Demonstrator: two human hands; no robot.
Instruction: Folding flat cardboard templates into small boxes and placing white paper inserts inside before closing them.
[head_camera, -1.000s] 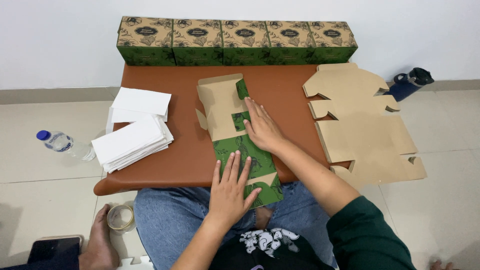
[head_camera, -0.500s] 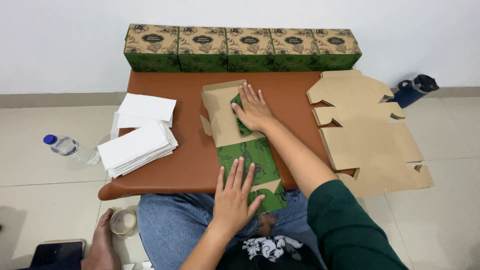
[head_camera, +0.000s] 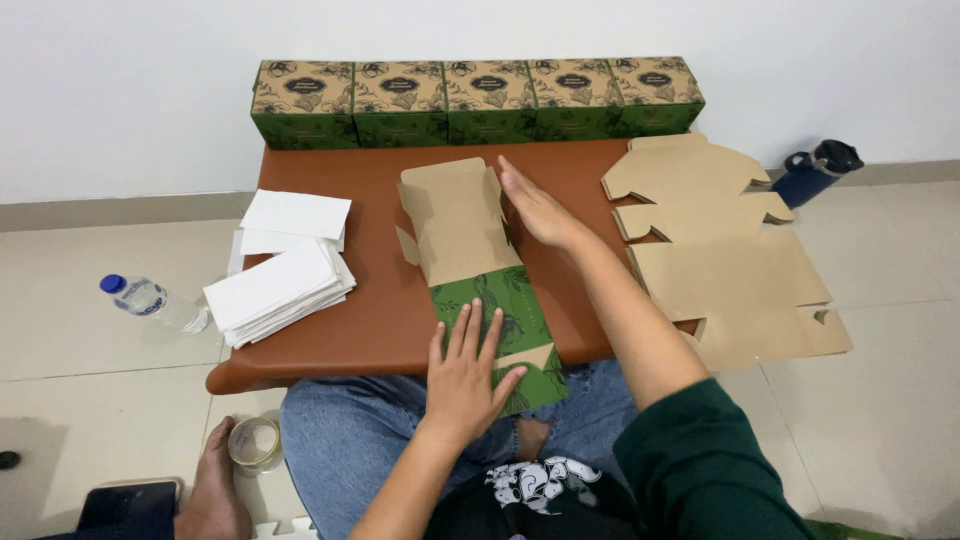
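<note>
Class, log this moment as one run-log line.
left hand: flat on green printed cardboard box blank | right hand: folding its brown flap

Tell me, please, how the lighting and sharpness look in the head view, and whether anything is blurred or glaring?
Head view: soft, even light, no hard glare; faint sheen on the brown table. The left hand on the green box blank is sharp, the right hand slightly soft. Wide-angle bowing shows along the row of boxes.

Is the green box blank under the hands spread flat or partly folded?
Partly folded: the green box blank has its far brown panel doubled back, the right hand at its edge, the left hand pressing the near part.
</note>
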